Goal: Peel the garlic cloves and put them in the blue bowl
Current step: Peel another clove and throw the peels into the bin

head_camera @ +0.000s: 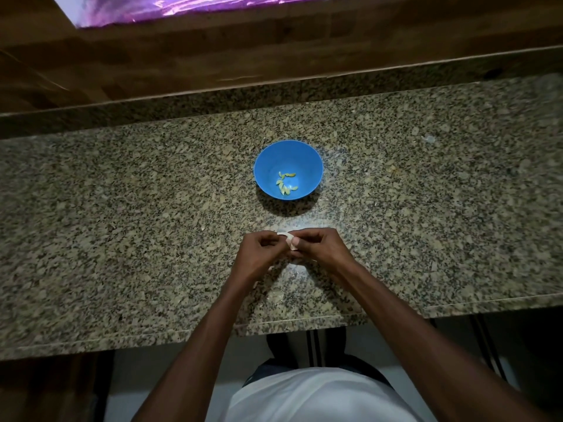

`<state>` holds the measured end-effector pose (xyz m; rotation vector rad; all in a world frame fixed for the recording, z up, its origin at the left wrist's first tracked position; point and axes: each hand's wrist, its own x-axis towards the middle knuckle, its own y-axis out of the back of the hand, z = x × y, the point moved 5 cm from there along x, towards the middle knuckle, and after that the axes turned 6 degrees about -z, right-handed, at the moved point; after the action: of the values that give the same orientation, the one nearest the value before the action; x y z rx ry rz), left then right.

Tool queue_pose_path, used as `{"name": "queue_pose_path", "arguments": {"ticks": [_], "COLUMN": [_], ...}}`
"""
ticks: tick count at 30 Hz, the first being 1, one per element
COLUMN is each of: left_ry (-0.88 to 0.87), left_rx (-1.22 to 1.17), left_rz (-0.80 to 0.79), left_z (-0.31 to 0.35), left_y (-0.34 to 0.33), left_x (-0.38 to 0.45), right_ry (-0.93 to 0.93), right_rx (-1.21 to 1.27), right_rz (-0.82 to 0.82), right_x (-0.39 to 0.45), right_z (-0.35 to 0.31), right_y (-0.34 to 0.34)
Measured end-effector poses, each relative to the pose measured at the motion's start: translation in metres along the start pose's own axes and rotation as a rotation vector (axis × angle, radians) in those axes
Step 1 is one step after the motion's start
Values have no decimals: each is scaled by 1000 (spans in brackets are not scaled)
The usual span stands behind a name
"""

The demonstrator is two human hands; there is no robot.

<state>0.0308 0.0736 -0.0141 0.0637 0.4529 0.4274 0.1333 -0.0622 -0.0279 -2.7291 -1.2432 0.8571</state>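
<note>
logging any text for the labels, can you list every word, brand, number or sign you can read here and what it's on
None: no readable text shows anywhere in this view.
Blue bowl: plain, no print or brand; only peeled cloves inside.
Granite counter: speckled stone, no marks.
Purple foil at the top edge: shiny, no lettering visible.
White shirt: no logo in view.
Garlic clove held between left hand and right hand: unmarked.

Blue bowl: round, upright, near the middle of the table, well in from both long edges. Peeled cloves: several small, pale yellow-green, in a loose cluster on the bowl floor. Unpeeled garlic clove: pale whitish skin, toward the near edge, mostly hidden; pose unclear.
</note>
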Motion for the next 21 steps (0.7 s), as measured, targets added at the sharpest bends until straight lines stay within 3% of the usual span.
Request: {"name": "queue_pose_path", "arguments": {"ticks": [4, 17, 21], "left_ry": [-28, -59, -81], "left_rx": [116, 183, 320], "left_rz": [51, 153, 201], "left_z": [0, 3, 7], "left_y": [0, -1, -4], "left_x": [1, -3, -4], "right_ry": [-2, -71, -118], "right_rx": [-19, 98, 91], "right_rz": [-15, 45, 51], "right_x": [-1, -5, -3], "right_z": [1, 1, 3], "right_y": [-3, -4, -5]}}
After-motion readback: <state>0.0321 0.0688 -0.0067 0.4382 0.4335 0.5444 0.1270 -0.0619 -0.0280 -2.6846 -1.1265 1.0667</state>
